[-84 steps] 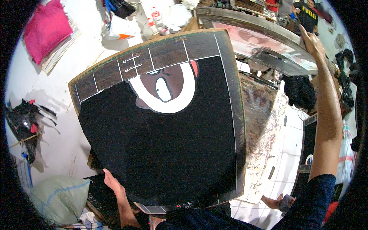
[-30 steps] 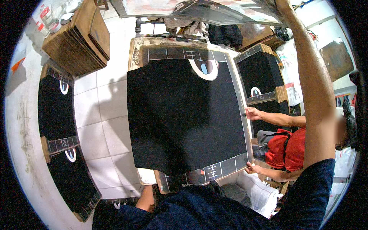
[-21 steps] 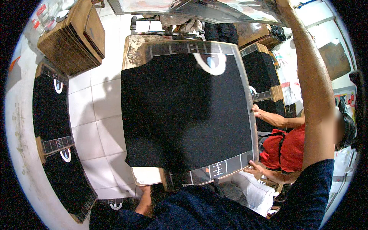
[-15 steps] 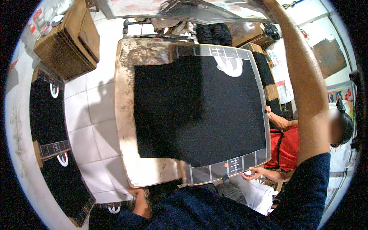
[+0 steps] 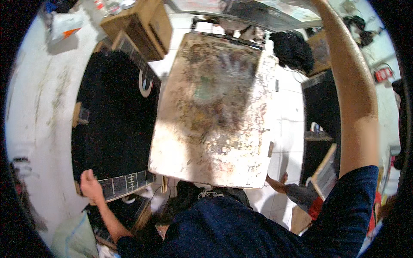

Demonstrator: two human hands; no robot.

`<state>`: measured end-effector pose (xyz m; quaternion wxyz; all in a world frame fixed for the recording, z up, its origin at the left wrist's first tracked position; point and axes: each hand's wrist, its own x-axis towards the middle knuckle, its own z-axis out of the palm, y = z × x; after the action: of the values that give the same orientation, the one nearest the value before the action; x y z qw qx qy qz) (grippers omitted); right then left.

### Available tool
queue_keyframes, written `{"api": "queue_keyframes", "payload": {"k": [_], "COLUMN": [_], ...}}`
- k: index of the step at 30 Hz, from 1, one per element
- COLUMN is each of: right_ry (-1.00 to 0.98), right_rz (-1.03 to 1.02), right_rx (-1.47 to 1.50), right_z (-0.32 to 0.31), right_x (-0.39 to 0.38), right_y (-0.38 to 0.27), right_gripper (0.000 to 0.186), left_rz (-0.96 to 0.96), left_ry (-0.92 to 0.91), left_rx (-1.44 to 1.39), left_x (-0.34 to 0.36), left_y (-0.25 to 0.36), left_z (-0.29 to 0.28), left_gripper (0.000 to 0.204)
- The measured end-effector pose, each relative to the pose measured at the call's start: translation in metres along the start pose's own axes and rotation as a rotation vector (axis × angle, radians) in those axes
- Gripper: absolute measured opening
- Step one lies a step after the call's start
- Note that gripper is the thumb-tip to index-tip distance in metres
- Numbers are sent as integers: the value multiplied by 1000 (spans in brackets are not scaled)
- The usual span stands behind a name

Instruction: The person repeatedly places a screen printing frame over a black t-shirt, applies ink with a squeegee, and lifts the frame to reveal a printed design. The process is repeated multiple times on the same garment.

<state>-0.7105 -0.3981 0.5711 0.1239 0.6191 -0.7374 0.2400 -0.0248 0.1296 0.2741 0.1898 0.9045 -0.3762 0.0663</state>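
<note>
At the left, my left hand (image 5: pixel 91 188) is at the near-left corner of a flat board (image 5: pixel 118 185) with a wooden edge, and its slightly blurred fingers close on that corner. Black cloth (image 5: pixel 116 116) lies over most of the board, with a white ring print (image 5: pixel 146 84) near its far right side. My right forearm (image 5: pixel 355 90) reaches up along the right to a framed screen (image 5: pixel 275 17) raised at the far edge. The right hand itself lies beyond the picture. Between my arms stands a stained pale worktable (image 5: pixel 211 116), its paint-marked top bare.
A brown box (image 5: pixel 140 30) stands far left. Black bundled material (image 5: pixel 292 50) is behind the table on the right. More black-covered boards (image 5: pixel 322 103) stand at the right, near a co-worker's arm (image 5: pixel 277 185). Another is low at the left, beside a pale sack (image 5: pixel 73 234).
The black cloth board has gone from the tabletop. My left hand has moved from the table's near corner to a board at the left. The co-worker has moved lower and back.
</note>
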Motion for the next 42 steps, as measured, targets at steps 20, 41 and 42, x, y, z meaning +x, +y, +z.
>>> {"api": "queue_keyframes", "payload": {"k": [20,41,42], "right_ry": [-78,-15,-10], "right_rz": [70,60,80], "right_rx": [-5,47,38], "right_z": [-34,-29,-28], "right_x": [-66,-86,-81], "right_y": [-20,-22,-23], "right_gripper": [82,72,72], "left_rz": [-441,262,270], "left_ry": [150,-846,-843], "left_rx": [-770,-429,-400], "left_x": [-97,-69,-68], "left_y": [-88,98,102], "left_z": [-47,159,156], "left_gripper": [32,53,52]}}
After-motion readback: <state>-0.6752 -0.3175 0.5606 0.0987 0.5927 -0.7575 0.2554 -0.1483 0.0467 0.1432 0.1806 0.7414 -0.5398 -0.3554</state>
